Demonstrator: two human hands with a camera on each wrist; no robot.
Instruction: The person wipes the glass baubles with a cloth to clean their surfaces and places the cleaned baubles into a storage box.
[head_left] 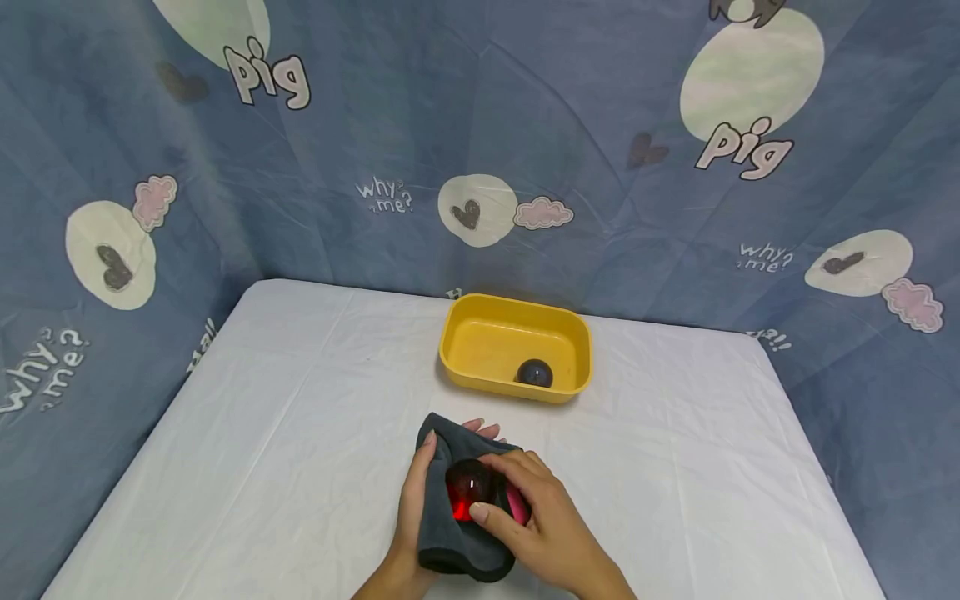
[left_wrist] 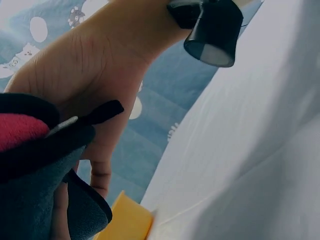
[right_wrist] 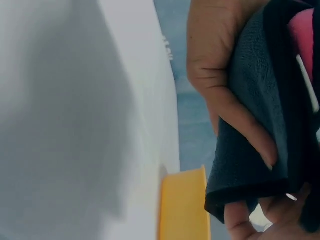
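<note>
My left hand [head_left: 411, 500] holds a dark grey cloth [head_left: 442, 537] with black edging, its thumb lying along the left side and fingertips showing past the far edge. On the cloth sits a glossy, dark red see-through ball [head_left: 467, 482], glowing bright red low down. The right hand [head_left: 551, 525] pinches this ball between thumb and fingers from the right. Pink lining of the folded cloth shows beneath the right fingers. In the left wrist view the cloth [left_wrist: 30, 200] shows its pink inner side, and a small white label peeks out in the right wrist view of the cloth [right_wrist: 250, 65].
Beyond the hands, a yellow rectangular tub [head_left: 480, 337] stands near the table's back edge. A dark, shiny ball [head_left: 535, 372] lies inside it by the front wall. White sheeting covers the table [head_left: 300, 467], and a blue printed curtain [head_left: 420, 108] hangs behind and at both sides.
</note>
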